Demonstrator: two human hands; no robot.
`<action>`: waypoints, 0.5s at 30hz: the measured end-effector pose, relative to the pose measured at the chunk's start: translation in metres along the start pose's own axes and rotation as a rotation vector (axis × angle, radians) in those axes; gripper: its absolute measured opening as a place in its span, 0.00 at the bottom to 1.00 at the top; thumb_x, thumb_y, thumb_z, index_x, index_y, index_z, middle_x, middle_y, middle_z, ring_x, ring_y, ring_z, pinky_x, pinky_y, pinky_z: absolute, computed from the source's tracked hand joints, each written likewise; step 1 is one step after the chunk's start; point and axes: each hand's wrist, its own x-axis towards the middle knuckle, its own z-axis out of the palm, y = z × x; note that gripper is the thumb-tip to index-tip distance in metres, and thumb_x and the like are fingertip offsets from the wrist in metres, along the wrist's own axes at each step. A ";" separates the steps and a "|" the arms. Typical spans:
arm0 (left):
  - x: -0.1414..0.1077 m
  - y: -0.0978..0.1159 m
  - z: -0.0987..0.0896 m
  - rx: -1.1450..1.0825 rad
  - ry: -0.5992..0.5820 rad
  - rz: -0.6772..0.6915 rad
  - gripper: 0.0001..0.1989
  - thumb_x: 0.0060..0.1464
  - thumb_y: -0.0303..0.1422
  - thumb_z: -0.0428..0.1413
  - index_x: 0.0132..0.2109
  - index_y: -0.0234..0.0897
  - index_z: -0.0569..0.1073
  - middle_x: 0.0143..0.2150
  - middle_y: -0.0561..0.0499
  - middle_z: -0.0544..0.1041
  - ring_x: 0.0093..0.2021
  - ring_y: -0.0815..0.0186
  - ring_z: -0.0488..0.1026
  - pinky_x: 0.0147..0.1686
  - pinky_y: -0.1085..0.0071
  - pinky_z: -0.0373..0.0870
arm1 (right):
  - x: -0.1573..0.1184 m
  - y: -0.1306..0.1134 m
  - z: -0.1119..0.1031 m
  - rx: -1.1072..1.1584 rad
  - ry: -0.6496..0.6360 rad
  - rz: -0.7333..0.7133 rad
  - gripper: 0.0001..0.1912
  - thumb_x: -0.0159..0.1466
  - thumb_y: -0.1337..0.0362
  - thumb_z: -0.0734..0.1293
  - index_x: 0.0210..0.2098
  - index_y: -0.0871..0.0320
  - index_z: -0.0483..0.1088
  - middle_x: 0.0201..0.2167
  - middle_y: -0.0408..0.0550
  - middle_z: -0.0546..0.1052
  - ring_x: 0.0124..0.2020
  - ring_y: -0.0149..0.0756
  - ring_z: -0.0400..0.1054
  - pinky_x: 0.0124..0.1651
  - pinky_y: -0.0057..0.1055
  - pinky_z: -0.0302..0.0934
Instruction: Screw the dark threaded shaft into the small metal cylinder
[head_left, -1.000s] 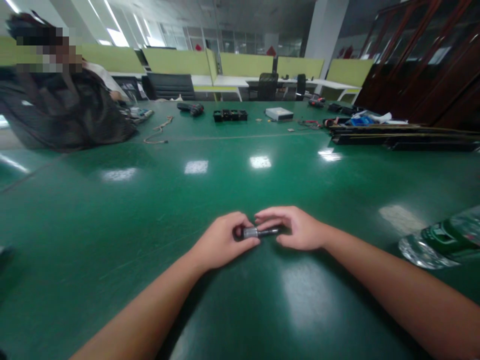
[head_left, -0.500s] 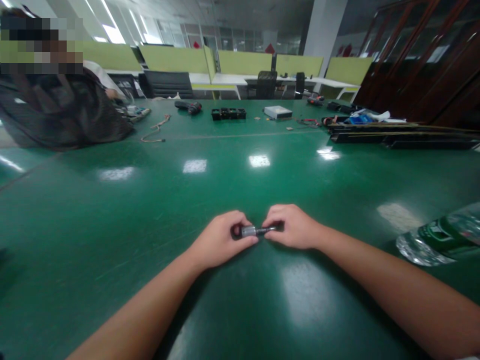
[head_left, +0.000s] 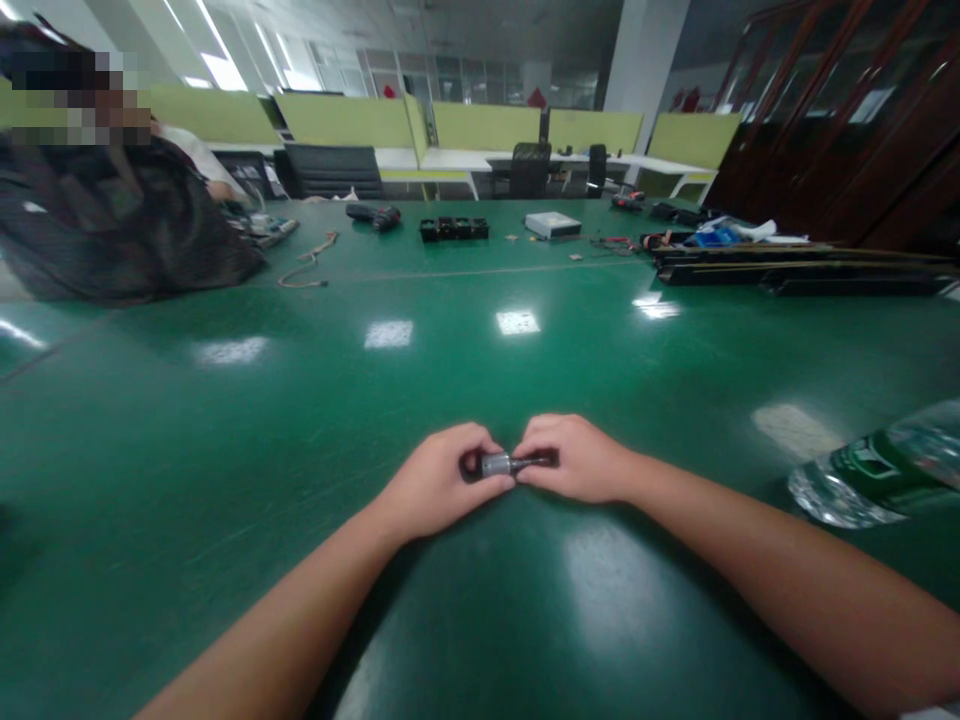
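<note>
A small silver-and-black cylinder with a thin dark shaft point(head_left: 496, 464) lies sideways just over the table, between both hands; its exact kind is too small to tell. My left hand point(head_left: 431, 485) is closed around the thick end, thumb along the near side and fingers curled over the far side. At the shaft end, my right hand point(head_left: 581, 460) pinches with thumb and fingertips. The two sets of fingertips almost meet over the piece, so part of the shaft is covered.
A water bottle point(head_left: 874, 475) lies on the green table point(head_left: 450, 380) at right. Farther back are a dark bag point(head_left: 142, 230), a cord point(head_left: 304, 268), a power drill point(head_left: 373, 216), a black module point(head_left: 454, 229), a white box point(head_left: 553, 224) and black strips point(head_left: 795, 268). A person sits behind the bag.
My right hand has slid slightly left along the shaft, closer to my left hand. The left hand keeps its hold and has hardly moved.
</note>
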 end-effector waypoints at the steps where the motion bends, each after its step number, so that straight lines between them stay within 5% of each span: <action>1: 0.000 0.000 0.000 0.002 0.000 -0.001 0.11 0.54 0.41 0.62 0.39 0.37 0.75 0.32 0.53 0.73 0.32 0.65 0.69 0.32 0.71 0.62 | 0.000 0.000 0.000 0.000 0.001 0.000 0.08 0.62 0.67 0.71 0.41 0.60 0.79 0.35 0.49 0.78 0.37 0.35 0.71 0.41 0.29 0.63; 15: 0.000 0.000 0.000 -0.019 0.002 -0.010 0.11 0.54 0.40 0.63 0.39 0.37 0.76 0.33 0.53 0.74 0.32 0.66 0.70 0.32 0.71 0.63 | -0.001 0.000 -0.001 0.002 0.018 -0.027 0.05 0.61 0.67 0.71 0.37 0.59 0.79 0.33 0.48 0.78 0.35 0.34 0.71 0.39 0.29 0.62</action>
